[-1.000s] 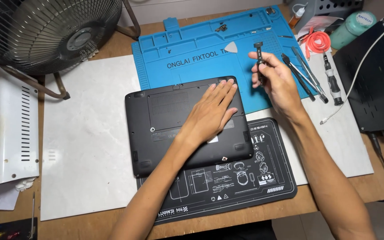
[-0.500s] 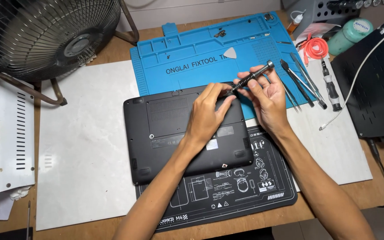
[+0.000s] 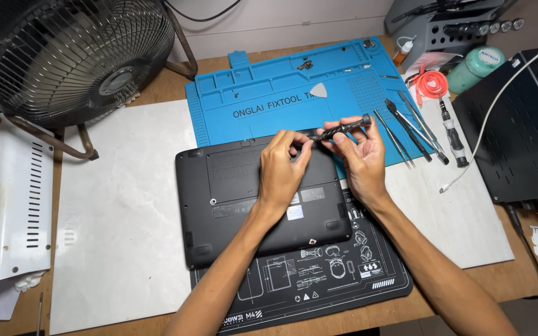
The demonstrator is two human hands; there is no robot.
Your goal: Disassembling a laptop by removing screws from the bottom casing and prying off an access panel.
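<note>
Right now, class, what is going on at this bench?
A person holds a slim black screwdriver in both hands above a black laptop lying bottom-up. The right hand grips the shaft, and the left hand pinches its tip end. The laptop straddles a blue work mat and a black mat; more tools lie to the right.

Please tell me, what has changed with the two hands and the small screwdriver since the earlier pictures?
The left hand lifted off the laptop and moved up to pinch the tip of the screwdriver. The right hand tipped the screwdriver from upright to nearly level and brought it lower, over the laptop's top edge. The laptop, blue mat and fan stayed put.
</note>
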